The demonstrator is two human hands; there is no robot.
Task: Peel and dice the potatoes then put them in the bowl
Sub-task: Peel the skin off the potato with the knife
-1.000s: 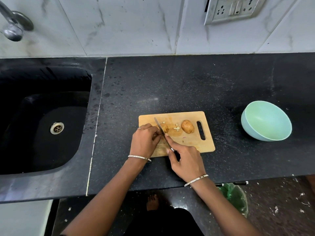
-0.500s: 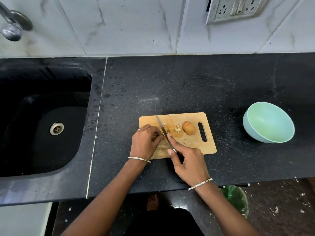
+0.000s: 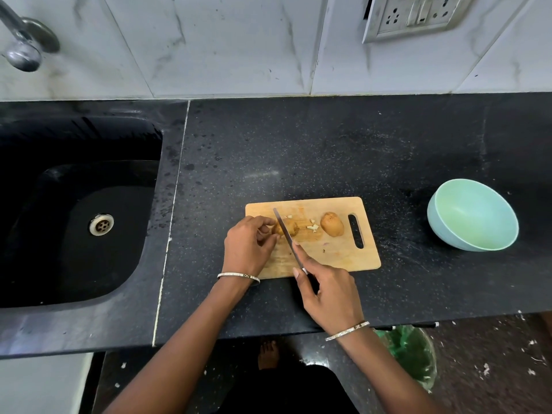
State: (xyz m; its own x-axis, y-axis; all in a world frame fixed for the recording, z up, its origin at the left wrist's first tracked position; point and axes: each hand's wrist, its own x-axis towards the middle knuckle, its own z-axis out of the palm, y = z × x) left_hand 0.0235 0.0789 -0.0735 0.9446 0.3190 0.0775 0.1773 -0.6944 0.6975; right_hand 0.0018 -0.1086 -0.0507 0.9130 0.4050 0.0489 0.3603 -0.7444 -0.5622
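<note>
A wooden cutting board (image 3: 334, 258) lies on the black counter. My left hand (image 3: 249, 246) pinches a brown potato (image 3: 291, 228) at the board's left part. My right hand (image 3: 328, 289) grips a knife (image 3: 285, 233) by its dark handle, index finger along the blade. The blade lies across that potato. A second whole potato (image 3: 332, 224) rests near the board's handle slot. A few small pale bits (image 3: 312, 227) lie between the two potatoes. An empty mint-green bowl (image 3: 473, 215) stands to the right of the board, tilted.
A black sink (image 3: 74, 216) with a metal drain fills the left. A tap (image 3: 21, 40) juts from the tiled wall. Below the counter's front edge stands a bin with a green liner (image 3: 409, 354). A bare foot (image 3: 268, 354) shows on the floor.
My right hand has drawn back toward me with the knife; more of the potato shows right of the blade. The left hand keeps its hold.
</note>
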